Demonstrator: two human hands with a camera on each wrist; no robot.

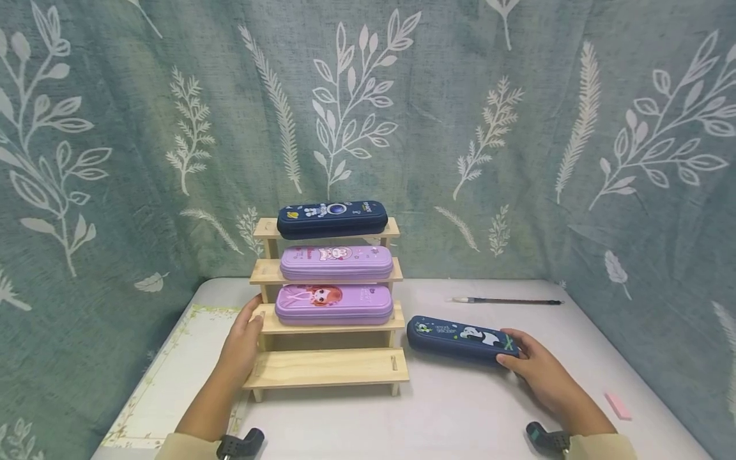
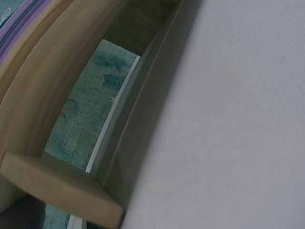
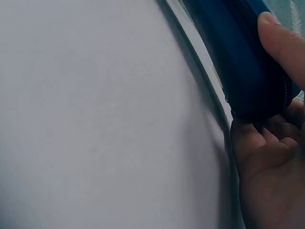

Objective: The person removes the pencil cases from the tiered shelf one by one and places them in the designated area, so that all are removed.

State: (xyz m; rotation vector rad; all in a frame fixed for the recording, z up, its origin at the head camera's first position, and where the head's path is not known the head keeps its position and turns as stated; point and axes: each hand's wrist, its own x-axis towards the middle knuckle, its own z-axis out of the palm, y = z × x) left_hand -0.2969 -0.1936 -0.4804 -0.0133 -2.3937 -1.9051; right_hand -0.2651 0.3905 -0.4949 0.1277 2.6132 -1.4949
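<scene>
My right hand [image 1: 543,367] grips the right end of a navy pencil case [image 1: 460,340] with a panda on its lid. In the right wrist view the thumb presses near the zipper of the navy case [image 3: 248,57], and fingers curl beneath its end. My left hand [image 1: 238,348] holds the left side of a stepped wooden rack [image 1: 328,367], beside its second step from the bottom. On that step sits a purple pencil case [image 1: 333,305] with a girl's face. Above it are a lilac rabbit case [image 1: 336,262] and a dark blue astronaut case [image 1: 332,219].
A writing brush [image 1: 506,301] lies at the table's back right. Near the right edge is a pink eraser [image 1: 618,406]. Flat on the left lies a pale sheet with a floral border [image 1: 155,377]. Leaf-patterned cloth [image 1: 437,140] surrounds the white table [image 1: 460,421].
</scene>
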